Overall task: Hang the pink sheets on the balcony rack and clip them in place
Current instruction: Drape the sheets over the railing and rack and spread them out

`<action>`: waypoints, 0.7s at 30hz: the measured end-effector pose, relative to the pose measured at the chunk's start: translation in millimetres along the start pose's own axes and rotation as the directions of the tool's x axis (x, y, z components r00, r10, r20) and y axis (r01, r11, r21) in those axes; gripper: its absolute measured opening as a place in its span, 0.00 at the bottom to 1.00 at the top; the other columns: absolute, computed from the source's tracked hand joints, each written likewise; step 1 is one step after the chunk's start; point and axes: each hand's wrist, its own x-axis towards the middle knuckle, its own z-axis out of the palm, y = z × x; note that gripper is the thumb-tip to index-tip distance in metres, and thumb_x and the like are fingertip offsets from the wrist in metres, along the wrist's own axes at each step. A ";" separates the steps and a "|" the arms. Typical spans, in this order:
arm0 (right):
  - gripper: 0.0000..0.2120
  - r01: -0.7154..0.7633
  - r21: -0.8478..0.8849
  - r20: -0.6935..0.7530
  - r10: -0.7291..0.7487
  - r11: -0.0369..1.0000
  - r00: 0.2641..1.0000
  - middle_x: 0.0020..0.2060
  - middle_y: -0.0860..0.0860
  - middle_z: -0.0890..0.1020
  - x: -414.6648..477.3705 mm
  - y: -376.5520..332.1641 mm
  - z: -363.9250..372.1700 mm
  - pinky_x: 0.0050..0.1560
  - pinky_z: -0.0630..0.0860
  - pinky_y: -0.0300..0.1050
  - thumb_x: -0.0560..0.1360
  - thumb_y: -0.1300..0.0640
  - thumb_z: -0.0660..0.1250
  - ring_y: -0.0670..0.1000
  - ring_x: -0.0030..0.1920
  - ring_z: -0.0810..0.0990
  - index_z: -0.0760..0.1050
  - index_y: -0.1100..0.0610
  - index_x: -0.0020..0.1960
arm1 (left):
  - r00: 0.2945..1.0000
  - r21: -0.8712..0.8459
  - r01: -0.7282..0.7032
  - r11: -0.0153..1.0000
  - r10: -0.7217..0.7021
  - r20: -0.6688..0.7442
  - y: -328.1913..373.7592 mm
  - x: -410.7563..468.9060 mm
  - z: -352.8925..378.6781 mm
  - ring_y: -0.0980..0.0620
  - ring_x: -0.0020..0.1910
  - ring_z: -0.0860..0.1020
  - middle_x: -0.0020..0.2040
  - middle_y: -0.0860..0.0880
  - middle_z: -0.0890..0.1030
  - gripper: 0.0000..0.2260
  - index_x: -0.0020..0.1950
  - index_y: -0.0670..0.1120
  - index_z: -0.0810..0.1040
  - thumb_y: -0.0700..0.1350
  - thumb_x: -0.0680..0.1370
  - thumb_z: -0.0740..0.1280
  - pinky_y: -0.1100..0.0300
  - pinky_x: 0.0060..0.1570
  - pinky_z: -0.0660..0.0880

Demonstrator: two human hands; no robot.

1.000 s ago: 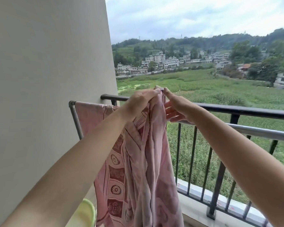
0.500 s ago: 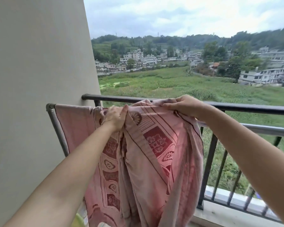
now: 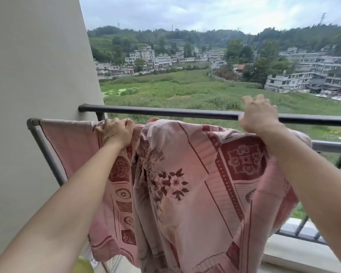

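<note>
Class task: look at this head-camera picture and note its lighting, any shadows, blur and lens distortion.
Head view: flat overcast daylight, no hard shadows on the pink sheet; buildings and trees at the far right edge smear with blur; the wide lens bends the black railing and tilts the wall; both hands look sharp.

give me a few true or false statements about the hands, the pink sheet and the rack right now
1. The left hand grips the pink floral patterned sheet in a closed fist. True.
2. The sheet is draped over the grey metal rack bar. True.
3. Clips already pin the sheet in place. False: no clips are visible.
4. The right hand hangs at the person's side. False: it is raised at the sheet's top edge, by the black balcony railing.
5. The sheet is plain white. False: it is pink with dark red patterns.
</note>
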 end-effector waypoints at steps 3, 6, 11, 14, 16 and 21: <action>0.25 0.285 0.516 0.035 -0.352 0.808 0.935 0.66 0.55 0.76 -30.1 -60.7 -7.6 0.64 0.72 0.54 0.79 0.38 0.59 0.54 0.64 0.74 0.73 0.54 0.68 | 1.000 0.013 -0.015 1.000 0.015 0.015 -2.3 1.3 3.5 0.39 0.61 0.69 0.55 0.39 0.78 0.21 0.47 0.45 0.80 0.52 0.81 0.50 0.42 0.64 0.56; 0.29 0.458 0.615 0.011 -0.588 0.642 0.809 0.63 0.51 0.77 -63.3 -105.3 1.8 0.61 0.75 0.49 0.77 0.36 0.62 0.52 0.62 0.76 0.68 0.48 0.73 | 1.000 0.022 -0.012 1.000 0.011 0.017 -4.0 -0.3 1.6 0.39 0.62 0.68 0.56 0.38 0.77 0.21 0.50 0.45 0.79 0.52 0.82 0.50 0.41 0.64 0.57; 0.09 0.595 0.505 -0.238 -0.562 0.625 0.792 0.44 0.47 0.80 -58.6 -71.6 13.6 0.42 0.78 0.47 0.76 0.57 0.68 0.50 0.44 0.78 0.82 0.48 0.54 | 1.000 0.016 -0.010 1.000 0.010 0.023 -1.7 -2.4 1.8 0.39 0.63 0.67 0.56 0.38 0.76 0.21 0.50 0.45 0.79 0.53 0.83 0.49 0.42 0.64 0.57; 0.09 0.408 0.292 -0.155 -0.378 0.865 0.913 0.39 0.48 0.81 -42.7 -16.5 2.5 0.31 0.69 0.40 0.75 0.60 0.65 0.51 0.36 0.77 0.82 0.49 0.43 | 1.000 -0.002 0.030 1.000 -0.030 0.009 0.9 -2.1 4.7 0.40 0.64 0.67 0.58 0.39 0.75 0.20 0.49 0.45 0.77 0.53 0.83 0.49 0.41 0.66 0.55; 0.09 0.199 0.149 -0.067 -0.191 0.969 0.979 0.43 0.51 0.82 -33.0 18.0 -4.1 0.36 0.70 0.41 0.74 0.59 0.65 0.52 0.39 0.77 0.82 0.48 0.44 | 0.999 -0.015 0.044 0.999 -0.044 -0.002 2.5 -2.7 8.1 0.40 0.65 0.66 0.59 0.39 0.75 0.19 0.48 0.45 0.76 0.52 0.83 0.49 0.41 0.67 0.54; 0.17 0.173 -0.013 -0.179 -0.172 0.985 0.969 0.55 0.59 0.75 -37.5 0.7 -0.1 0.58 0.73 0.57 0.73 0.63 0.64 0.59 0.55 0.75 0.77 0.55 0.60 | 0.997 -0.078 0.065 0.995 -0.067 -0.028 2.6 -6.6 13.7 0.39 0.65 0.66 0.60 0.37 0.74 0.23 0.54 0.42 0.77 0.55 0.83 0.47 0.41 0.67 0.62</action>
